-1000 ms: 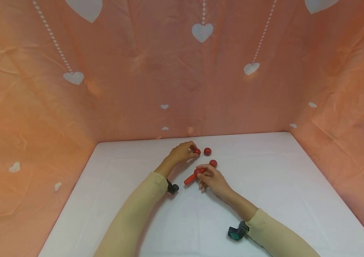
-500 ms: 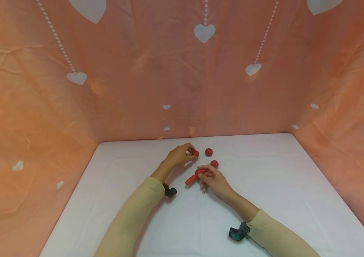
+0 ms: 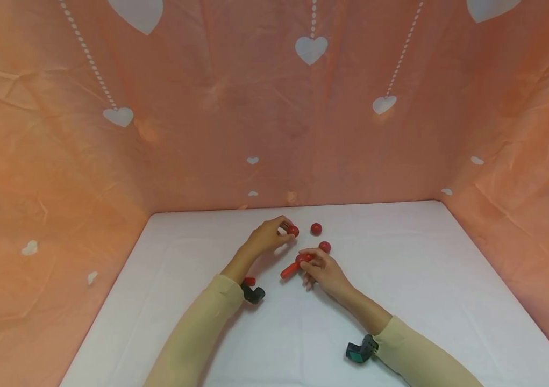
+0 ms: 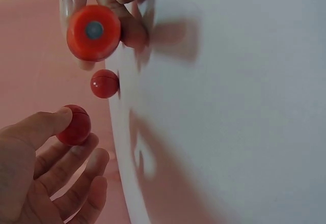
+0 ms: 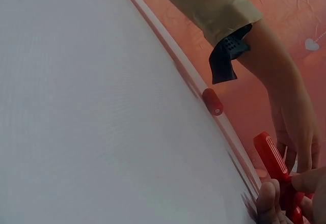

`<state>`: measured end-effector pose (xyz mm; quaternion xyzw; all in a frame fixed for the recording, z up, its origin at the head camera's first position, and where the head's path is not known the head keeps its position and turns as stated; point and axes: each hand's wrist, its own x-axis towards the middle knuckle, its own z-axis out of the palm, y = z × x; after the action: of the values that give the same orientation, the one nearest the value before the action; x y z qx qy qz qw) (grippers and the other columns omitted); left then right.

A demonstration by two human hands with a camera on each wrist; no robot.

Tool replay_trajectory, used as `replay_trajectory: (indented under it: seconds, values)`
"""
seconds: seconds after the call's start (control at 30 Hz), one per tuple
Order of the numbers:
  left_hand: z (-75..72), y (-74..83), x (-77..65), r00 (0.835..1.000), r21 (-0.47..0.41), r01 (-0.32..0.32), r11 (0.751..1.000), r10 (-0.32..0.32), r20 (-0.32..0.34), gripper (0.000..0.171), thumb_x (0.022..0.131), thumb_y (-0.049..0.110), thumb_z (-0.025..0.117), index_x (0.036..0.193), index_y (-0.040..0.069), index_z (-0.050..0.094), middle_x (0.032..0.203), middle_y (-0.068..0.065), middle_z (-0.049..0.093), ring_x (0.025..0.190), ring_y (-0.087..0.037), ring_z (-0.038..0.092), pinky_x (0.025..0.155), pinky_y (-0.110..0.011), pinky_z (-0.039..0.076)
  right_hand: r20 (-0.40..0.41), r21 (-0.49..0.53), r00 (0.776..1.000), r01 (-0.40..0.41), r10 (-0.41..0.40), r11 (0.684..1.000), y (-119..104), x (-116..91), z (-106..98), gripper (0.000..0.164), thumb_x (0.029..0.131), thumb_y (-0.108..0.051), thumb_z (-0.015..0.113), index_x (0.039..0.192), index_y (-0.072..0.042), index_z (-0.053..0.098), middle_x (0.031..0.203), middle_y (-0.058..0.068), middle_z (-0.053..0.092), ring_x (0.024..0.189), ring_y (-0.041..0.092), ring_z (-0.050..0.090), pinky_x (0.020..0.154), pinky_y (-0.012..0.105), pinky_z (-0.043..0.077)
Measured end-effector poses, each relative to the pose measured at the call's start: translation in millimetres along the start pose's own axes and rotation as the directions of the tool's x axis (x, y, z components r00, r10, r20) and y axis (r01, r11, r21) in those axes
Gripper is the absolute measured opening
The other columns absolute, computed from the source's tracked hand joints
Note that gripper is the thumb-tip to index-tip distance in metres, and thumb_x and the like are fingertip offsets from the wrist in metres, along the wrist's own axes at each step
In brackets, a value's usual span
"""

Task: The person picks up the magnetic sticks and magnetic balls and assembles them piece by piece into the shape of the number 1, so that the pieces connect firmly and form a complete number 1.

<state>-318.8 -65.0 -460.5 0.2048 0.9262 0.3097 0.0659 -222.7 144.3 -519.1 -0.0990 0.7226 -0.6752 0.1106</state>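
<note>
A small red ball [image 3: 293, 231] with a seam line is pinched between the thumb and fingers of my left hand [image 3: 265, 235]. In the left wrist view this ball [image 4: 74, 126] is clear of the white surface, the other fingers spread below it. My right hand [image 3: 326, 273] grips a red thing with a straight handle [image 3: 289, 270] and a rounded middle. White stripes mark the handle [image 5: 273, 155] in the right wrist view. Just past those fingers shows another red ball [image 3: 325, 247], in line with the handle. Farther back, a loose red ball [image 3: 316, 229] lies between both hands' reach.
A short red cylinder [image 3: 250, 281] lies partly hidden under my left wrist; the right wrist view shows the cylinder [image 5: 213, 102] with a small dot on its end. The white table [image 3: 197, 236] is walled by orange cloth [image 3: 274, 134] with hearts.
My left hand has drawn slightly left with the pinched ball, away from the loose ball. The red cylinder has come into sight beside the left wrist. The right hand stays nearly still.
</note>
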Motion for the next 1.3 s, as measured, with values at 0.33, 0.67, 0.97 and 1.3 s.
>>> replay_trajectory:
  seconds: [0.33,0.67,0.97,1.3]
  values:
    - [-2.9,0.6,-14.6,1.000,-0.001,-0.007,1.000,0.007,-0.007,0.030,0.103,0.033,0.075,0.128,0.020,0.068,0.128,-0.004,0.074,0.106,-0.023,0.069,0.091,-0.045,0.058,-0.008,0.001,1.000,-0.013,0.013,1.000,0,0,1,0.042,0.108,-0.015,0.067,0.145,0.001,0.055,0.087,0.012,0.069,0.066,0.017,0.066,0.064,0.027,0.060]
    - [-6.7,-5.5,-32.9,0.999,-0.001,-0.014,1.000,0.014,-0.030,0.027,0.102,0.031,0.076,0.126,0.020,0.068,0.123,-0.003,0.075,0.103,-0.022,0.069,0.090,-0.044,0.058,-0.018,-0.004,1.000,0.004,-0.004,1.000,2,1,1,0.041,0.107,-0.013,0.067,0.144,0.003,0.056,0.090,0.014,0.069,0.066,0.017,0.066,0.063,0.027,0.059]
    - [-7.3,-12.3,-45.7,0.999,0.027,-0.013,1.000,0.014,-0.036,0.030,0.101,0.031,0.078,0.127,0.020,0.069,0.122,-0.002,0.075,0.102,-0.021,0.069,0.089,-0.043,0.059,-0.020,-0.016,1.000,-0.005,0.004,1.000,2,0,1,0.043,0.106,-0.015,0.069,0.145,0.000,0.057,0.092,0.014,0.070,0.066,0.018,0.067,0.065,0.027,0.059]
    - [-9.5,-16.5,-60.1,1.000,0.055,-0.003,0.998,0.004,-0.021,0.028,0.100,0.031,0.079,0.125,0.022,0.069,0.120,0.001,0.075,0.099,-0.017,0.067,0.087,-0.040,0.058,-0.033,-0.028,0.999,0.000,-0.001,1.000,0,1,3,0.041,0.105,-0.013,0.071,0.142,-0.001,0.059,0.093,0.015,0.071,0.068,0.019,0.066,0.063,0.027,0.059]
